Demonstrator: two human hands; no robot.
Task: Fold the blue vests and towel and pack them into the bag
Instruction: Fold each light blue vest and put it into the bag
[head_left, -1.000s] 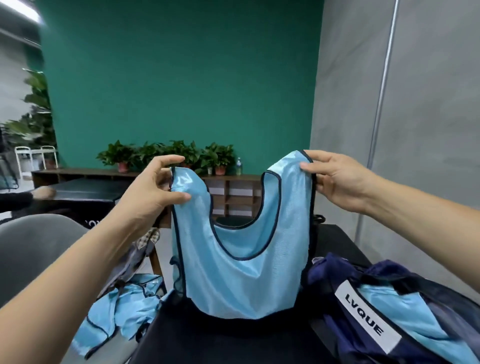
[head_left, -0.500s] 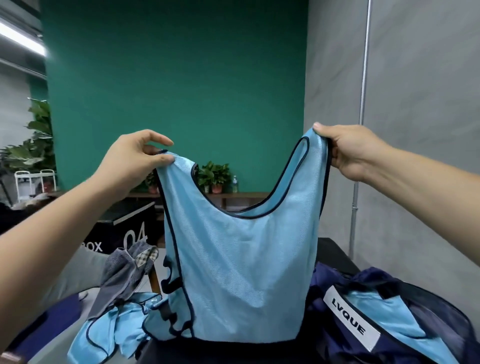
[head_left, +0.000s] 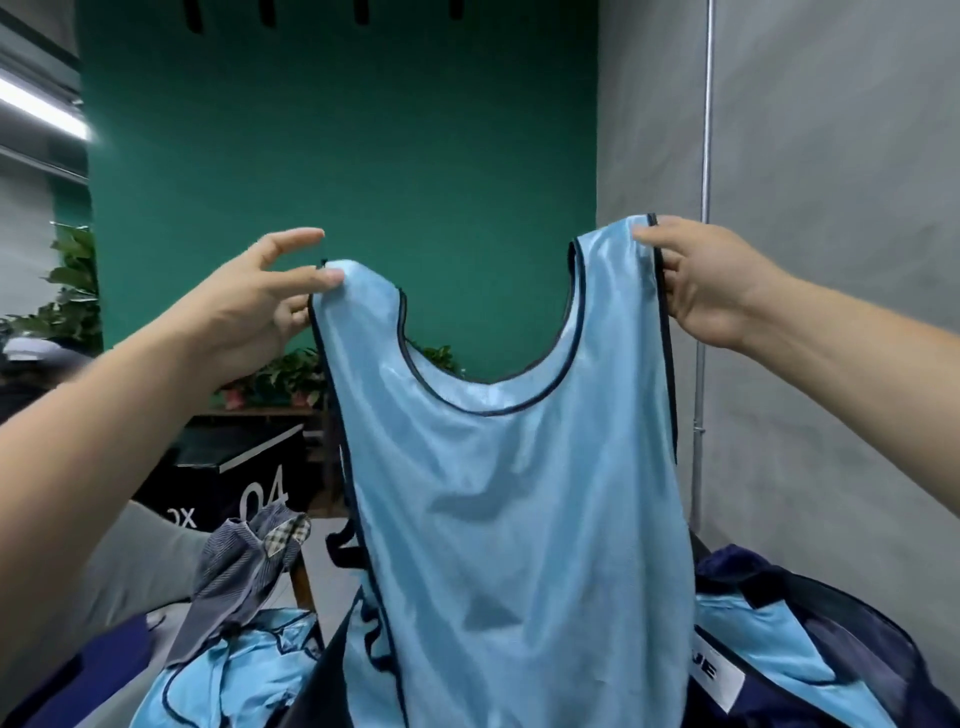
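Head view, one moment. Item 1: light blue vest (head_left: 519, 519) with dark navy trim, held upright and spread flat towards the camera, neckline scooped between two shoulder straps, lower hem out of sight at the bottom edge. Item 2: left hand (head_left: 249, 312), pinching the top of the left strap between thumb and lower fingers, forefinger lifted straight above the cloth. Item 3: right hand (head_left: 711, 280), gripping the top of the right strap, thumb on the front face, fingers curled behind the trim; this strap sits higher than the other. Item 4: navy bag (head_left: 852, 613), lower right, just behind the hanging vest, mouth open, white label (head_left: 719, 675) partly covered with the letters "JE" showing. Item 5: folded blue vest (head_left: 769, 644) lying inside the bag. Item 6: heap of blue vests (head_left: 228, 670), unfolded, lower left. Item 7: striped cloth (head_left: 244, 566), grey-blue with a checked patch, draped above and touching that heap. Background: black box (head_left: 244, 467) marked "04", potted plants (head_left: 291, 374) on a low shelf, green wall (head_left: 337, 156), grey wall (head_left: 831, 208) with a metal pole (head_left: 704, 208) running up it.
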